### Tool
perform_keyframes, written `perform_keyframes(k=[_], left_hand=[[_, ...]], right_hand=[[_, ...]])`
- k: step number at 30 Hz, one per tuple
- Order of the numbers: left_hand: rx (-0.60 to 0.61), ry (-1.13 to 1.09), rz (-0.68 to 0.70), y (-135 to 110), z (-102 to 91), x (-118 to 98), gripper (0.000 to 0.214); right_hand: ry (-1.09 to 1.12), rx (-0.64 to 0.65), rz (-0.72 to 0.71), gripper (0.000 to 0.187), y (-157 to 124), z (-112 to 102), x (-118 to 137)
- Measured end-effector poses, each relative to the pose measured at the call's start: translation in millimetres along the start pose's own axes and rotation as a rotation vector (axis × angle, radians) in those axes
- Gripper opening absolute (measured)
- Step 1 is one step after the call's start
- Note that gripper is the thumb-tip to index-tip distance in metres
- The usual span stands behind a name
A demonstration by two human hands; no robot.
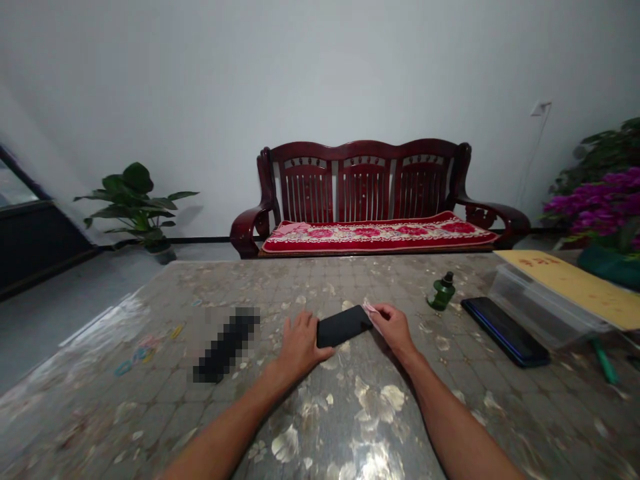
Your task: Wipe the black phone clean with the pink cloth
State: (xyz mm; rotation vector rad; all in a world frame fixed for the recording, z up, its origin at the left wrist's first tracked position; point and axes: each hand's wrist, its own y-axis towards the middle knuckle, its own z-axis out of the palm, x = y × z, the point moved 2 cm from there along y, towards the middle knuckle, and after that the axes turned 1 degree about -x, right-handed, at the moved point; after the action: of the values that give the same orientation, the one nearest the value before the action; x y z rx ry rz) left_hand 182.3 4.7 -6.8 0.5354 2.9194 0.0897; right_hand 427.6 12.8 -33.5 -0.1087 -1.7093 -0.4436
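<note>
A black phone [344, 326] lies flat in the middle of the patterned table [350, 413]. My left hand [299, 347] rests on the table with its fingers curled against the phone's left end. My right hand [393, 327] is closed in a pinch on a small pink cloth or wipe [371, 309] at the phone's right end.
A small green bottle [441, 293] stands right of my hands. A second dark phone [505, 330] lies beyond it, beside a clear plastic box [543, 308] under a yellow sheet [580, 280]. A blurred-out dark object [227, 345] lies left. A wooden bench [370, 200] stands behind the table.
</note>
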Motion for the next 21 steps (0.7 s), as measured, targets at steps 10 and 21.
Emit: perform_keyframes(k=[10, 21], left_hand=[[-0.064, -0.225, 0.038, -8.3, 21.0, 22.4, 0.071], [-0.086, -0.299, 0.03, -7.8, 16.0, 18.9, 0.068]], right_hand=[[-0.954, 0.177, -0.357, 0.021, -13.1, 10.3, 15.3], [-0.997, 0.306, -0.438, 0.021, -29.4, 27.9, 24.1]])
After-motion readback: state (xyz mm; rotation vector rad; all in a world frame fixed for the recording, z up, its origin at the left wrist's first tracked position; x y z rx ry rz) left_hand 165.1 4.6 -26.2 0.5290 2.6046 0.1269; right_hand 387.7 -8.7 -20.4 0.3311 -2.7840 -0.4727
